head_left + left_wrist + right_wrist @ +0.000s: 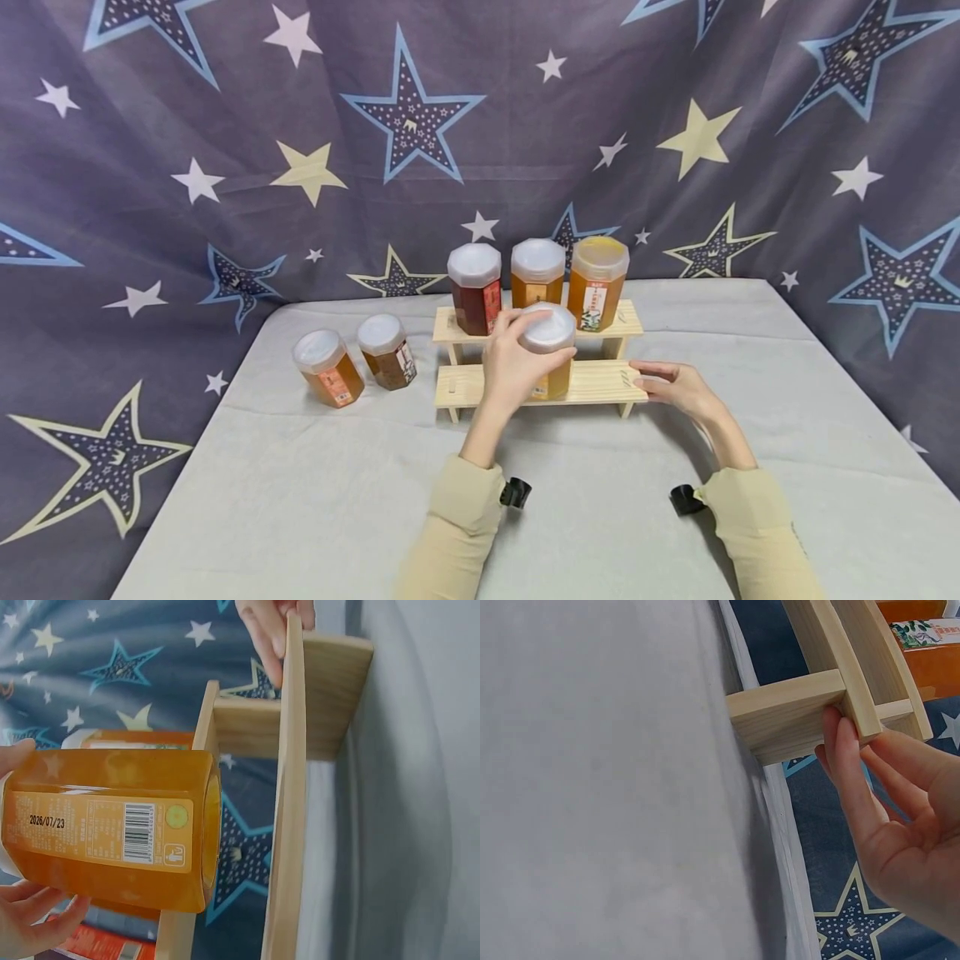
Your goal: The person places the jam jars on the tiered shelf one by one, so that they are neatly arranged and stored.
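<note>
While the left hand [510, 367] grips an amber jar [558, 380] just below and right of the frame's centre, apart from the lower shelf [600, 383], the right hand [678, 390] pinches that shelf's right end. Three lidded jars [537, 277] stand behind, on the upper shelf [628, 320].

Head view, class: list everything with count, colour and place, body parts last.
Backdrop: one, dark, starry, behind
Tablecloth: one, light grey, beneath
Stepped stand: one, pale wood, on tablecloth
Upper jars: three, dark red, two amber, top step
Held jar: one, amber, over lower step
Loose jars: two, amber, brown, left of stand
Devices: two, black, near wrists
Sleeves: two, beige, on forearms
Left hand: one, gripping held jar
Right hand: one, pinching stand's right end
</note>
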The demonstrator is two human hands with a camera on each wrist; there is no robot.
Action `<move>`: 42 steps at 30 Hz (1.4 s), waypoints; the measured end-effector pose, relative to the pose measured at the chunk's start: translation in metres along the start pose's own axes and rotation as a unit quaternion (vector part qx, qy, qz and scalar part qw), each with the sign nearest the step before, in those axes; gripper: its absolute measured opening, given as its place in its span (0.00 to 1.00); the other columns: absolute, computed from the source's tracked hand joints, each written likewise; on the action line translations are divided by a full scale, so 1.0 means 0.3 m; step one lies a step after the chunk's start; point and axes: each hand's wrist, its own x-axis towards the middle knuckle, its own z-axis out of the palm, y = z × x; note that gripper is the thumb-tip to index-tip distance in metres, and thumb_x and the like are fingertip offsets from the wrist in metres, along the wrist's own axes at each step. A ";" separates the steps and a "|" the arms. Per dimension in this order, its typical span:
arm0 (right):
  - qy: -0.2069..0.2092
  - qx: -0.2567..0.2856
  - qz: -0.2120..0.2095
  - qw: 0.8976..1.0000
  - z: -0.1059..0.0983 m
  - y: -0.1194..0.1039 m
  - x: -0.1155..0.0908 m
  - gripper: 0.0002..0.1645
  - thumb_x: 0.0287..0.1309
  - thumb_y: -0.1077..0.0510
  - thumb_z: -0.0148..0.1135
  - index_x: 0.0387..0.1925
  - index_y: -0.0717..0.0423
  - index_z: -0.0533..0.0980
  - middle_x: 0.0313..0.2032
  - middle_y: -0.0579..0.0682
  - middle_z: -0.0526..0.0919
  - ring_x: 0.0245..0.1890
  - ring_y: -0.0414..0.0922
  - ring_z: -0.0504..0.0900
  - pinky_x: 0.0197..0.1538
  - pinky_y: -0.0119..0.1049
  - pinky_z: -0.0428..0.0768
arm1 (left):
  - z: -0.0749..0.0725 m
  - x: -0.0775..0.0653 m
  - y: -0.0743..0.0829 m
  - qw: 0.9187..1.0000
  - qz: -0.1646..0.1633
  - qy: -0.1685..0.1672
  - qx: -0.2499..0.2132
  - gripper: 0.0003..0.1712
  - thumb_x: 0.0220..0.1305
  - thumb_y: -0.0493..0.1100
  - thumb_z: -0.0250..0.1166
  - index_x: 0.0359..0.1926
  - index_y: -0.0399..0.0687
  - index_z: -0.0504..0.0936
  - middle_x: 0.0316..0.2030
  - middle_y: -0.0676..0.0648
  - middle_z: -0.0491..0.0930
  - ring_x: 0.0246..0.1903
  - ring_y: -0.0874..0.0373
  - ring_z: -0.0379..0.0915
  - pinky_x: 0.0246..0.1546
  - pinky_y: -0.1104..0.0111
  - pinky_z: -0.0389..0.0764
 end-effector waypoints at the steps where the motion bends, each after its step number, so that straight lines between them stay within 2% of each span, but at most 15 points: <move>1: 0.000 -0.002 0.000 1.000 -0.001 -0.001 0.000 0.31 0.52 0.62 0.59 0.55 0.75 0.62 0.47 0.63 0.75 0.33 0.34 0.80 0.39 0.31 0.77 | 0.012 0.000 0.003 1.000 -0.003 -0.005 0.001 0.28 0.32 0.50 0.75 0.42 0.54 0.81 0.43 0.50 0.72 0.43 0.54 0.71 0.43 0.58 0.69; 8: 0.005 -0.013 0.005 1.000 -0.002 -0.005 -0.003 0.31 0.52 0.60 0.60 0.55 0.73 0.63 0.49 0.68 0.72 0.33 0.33 0.79 0.39 0.31 0.77 | 0.077 -0.002 0.018 1.000 0.004 -0.023 0.000 0.29 0.31 0.51 0.75 0.41 0.54 0.81 0.42 0.50 0.72 0.40 0.56 0.72 0.38 0.65 0.72; 17: 0.002 -0.007 0.003 1.000 -0.002 -0.001 -0.005 0.31 0.53 0.61 0.59 0.55 0.74 0.63 0.49 0.66 0.73 0.33 0.34 0.79 0.39 0.31 0.77 | 0.139 -0.006 0.031 0.999 0.009 -0.040 0.017 0.29 0.32 0.52 0.75 0.42 0.55 0.81 0.42 0.51 0.73 0.41 0.57 0.72 0.37 0.65 0.72; 23: 0.005 -0.022 -0.009 1.000 -0.002 0.005 -0.005 0.30 0.53 0.61 0.59 0.54 0.75 0.64 0.49 0.65 0.73 0.33 0.32 0.79 0.38 0.31 0.78 | 0.174 -0.003 0.034 0.998 0.018 -0.044 0.031 0.29 0.31 0.51 0.75 0.41 0.54 0.81 0.42 0.50 0.73 0.41 0.56 0.72 0.38 0.65 0.72; 26: 0.005 -0.031 -0.015 0.999 -0.002 0.007 -0.004 0.30 0.53 0.61 0.59 0.54 0.75 0.64 0.50 0.66 0.72 0.33 0.32 0.79 0.38 0.31 0.78 | 0.190 0.004 0.036 0.998 0.025 -0.044 0.033 0.29 0.31 0.51 0.75 0.41 0.53 0.81 0.42 0.49 0.73 0.41 0.57 0.72 0.38 0.66 0.72; 31: 0.005 -0.027 -0.016 0.999 0.000 0.010 -0.003 0.30 0.53 0.61 0.59 0.54 0.75 0.64 0.51 0.69 0.69 0.33 0.31 0.78 0.38 0.32 0.78 | 0.211 0.012 0.034 0.998 0.017 -0.058 0.032 0.29 0.31 0.51 0.75 0.42 0.54 0.81 0.42 0.49 0.73 0.40 0.57 0.72 0.38 0.67 0.71; 35: 0.005 -0.022 -0.018 1.000 0.000 0.008 -0.004 0.30 0.53 0.61 0.59 0.54 0.76 0.63 0.51 0.67 0.70 0.33 0.31 0.78 0.38 0.31 0.78 | 0.227 0.017 0.032 0.997 0.014 -0.071 0.040 0.29 0.32 0.52 0.75 0.43 0.56 0.81 0.42 0.51 0.73 0.39 0.58 0.72 0.36 0.68 0.69; 38: 0.006 -0.026 -0.019 0.999 -0.002 0.006 -0.004 0.29 0.54 0.62 0.58 0.54 0.75 0.63 0.51 0.65 0.71 0.33 0.31 0.78 0.37 0.31 0.78 | 0.236 0.020 0.032 0.996 0.021 -0.078 0.045 0.30 0.32 0.53 0.75 0.43 0.57 0.80 0.42 0.51 0.73 0.39 0.59 0.71 0.34 0.70 0.69; 42: 0.004 -0.025 -0.018 1.000 -0.003 0.006 -0.005 0.29 0.54 0.62 0.57 0.54 0.75 0.63 0.52 0.67 0.68 0.33 0.30 0.78 0.38 0.31 0.78 | 0.243 0.019 0.030 0.995 0.031 -0.088 0.048 0.30 0.32 0.53 0.75 0.43 0.56 0.80 0.42 0.49 0.71 0.39 0.60 0.70 0.33 0.73 0.69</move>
